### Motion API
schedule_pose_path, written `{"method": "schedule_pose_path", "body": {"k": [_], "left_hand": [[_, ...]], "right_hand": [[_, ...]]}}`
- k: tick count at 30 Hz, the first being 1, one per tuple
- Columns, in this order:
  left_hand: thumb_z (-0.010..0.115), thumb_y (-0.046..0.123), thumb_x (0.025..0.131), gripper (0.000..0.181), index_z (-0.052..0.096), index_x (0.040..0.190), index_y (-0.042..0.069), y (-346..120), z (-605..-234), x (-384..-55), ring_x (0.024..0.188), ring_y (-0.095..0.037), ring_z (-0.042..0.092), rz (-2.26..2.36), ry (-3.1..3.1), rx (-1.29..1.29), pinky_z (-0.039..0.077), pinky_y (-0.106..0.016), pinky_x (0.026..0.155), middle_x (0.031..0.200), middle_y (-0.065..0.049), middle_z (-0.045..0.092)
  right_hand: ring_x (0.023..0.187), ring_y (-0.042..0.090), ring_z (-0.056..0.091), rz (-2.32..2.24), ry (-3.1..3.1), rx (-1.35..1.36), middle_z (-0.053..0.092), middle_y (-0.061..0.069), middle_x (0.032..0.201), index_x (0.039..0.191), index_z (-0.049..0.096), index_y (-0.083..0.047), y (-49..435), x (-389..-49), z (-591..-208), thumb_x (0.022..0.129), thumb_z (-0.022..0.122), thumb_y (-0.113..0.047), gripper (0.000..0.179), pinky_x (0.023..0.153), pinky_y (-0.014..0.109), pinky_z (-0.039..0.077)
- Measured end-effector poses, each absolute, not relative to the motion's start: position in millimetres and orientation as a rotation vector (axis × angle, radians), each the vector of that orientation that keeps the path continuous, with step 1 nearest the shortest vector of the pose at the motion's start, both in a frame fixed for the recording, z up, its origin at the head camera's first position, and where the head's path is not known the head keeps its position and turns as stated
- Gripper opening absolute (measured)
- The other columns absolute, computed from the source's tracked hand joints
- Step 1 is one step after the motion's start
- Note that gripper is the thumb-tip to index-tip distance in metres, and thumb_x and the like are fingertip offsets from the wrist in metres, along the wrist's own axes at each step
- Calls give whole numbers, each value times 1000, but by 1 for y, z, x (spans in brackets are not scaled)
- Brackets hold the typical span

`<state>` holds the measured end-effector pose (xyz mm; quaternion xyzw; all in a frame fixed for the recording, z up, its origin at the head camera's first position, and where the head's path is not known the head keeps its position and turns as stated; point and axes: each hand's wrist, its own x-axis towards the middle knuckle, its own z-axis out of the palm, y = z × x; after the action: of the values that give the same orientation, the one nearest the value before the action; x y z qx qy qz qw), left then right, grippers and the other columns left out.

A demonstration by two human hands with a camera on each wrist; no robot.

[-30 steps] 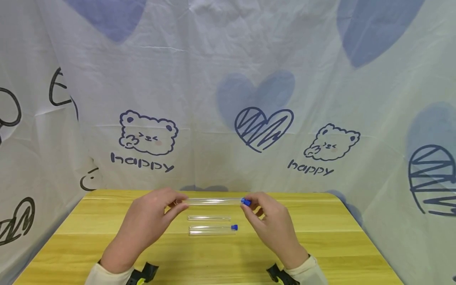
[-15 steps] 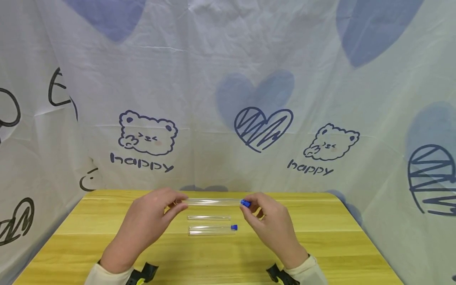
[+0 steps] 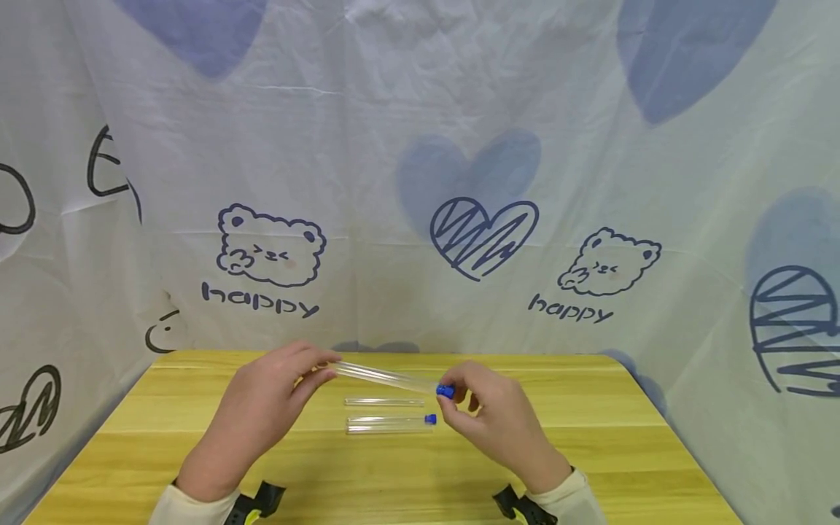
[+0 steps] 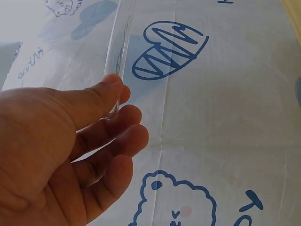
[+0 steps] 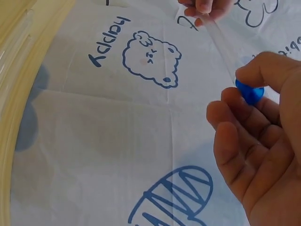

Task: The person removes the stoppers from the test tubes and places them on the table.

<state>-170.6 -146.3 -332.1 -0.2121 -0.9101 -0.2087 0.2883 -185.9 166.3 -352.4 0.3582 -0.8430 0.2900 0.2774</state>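
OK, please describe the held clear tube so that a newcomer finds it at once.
Look over the yellow table. The left hand pinches one end of the clear tube, the right hand the blue cap at the other. Unlike the tubes lying below, it slants in the air.

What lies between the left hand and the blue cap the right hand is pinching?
A clear tube spans that stretch: in the head view, it runs from the left hand to the blue cap pinched by the right hand.

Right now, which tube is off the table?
The slanted tube held between the hands, blue cap at its right end; the other tubes lie on the table.
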Motion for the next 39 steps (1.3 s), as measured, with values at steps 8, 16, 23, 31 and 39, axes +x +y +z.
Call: {"method": "schedule_pose_path", "body": {"k": [8,16,23,31,39], "left_hand": [[78,23,94,15,78,108,25,-146,-331,-171,75,-2,61,-561,-2457,-554,53,-28,64,96,15,71],[80,23,92,15,78,107,26,-146,-331,-171,73,-1,60,-562,-2455,-560,52,-27,62,95,17,71],[80,23,92,14,79,106,25,-146,-331,-171,72,-1,61,-559,-2462,-560,52,-26,62,95,15,72],[80,25,93,12,79,104,26,-145,-332,-171,71,0,59,-557,-2473,-551,51,-26,61,95,16,72],[79,26,94,11,78,105,27,-143,-332,-172,74,-2,61,-562,-2515,-537,54,-27,65,96,15,72]], "right_hand": [[82,11,54,768,-2163,895,59,-8,93,95,65,-16,173,-191,-352,87,69,-8,12,66,22,50],[88,10,58,765,-2223,841,64,-5,100,113,68,-11,171,-190,-350,93,75,-8,21,70,24,56],[90,7,62,739,-2276,822,67,-7,101,106,72,-14,171,-189,-349,93,78,-11,14,74,25,59],[88,5,55,695,-2279,801,60,-9,96,98,71,-16,173,-188,-349,89,82,-12,15,73,25,53],[90,9,56,698,-2310,752,58,-10,95,99,72,-18,172,-187,-348,88,84,-14,16,76,28,53]]}}
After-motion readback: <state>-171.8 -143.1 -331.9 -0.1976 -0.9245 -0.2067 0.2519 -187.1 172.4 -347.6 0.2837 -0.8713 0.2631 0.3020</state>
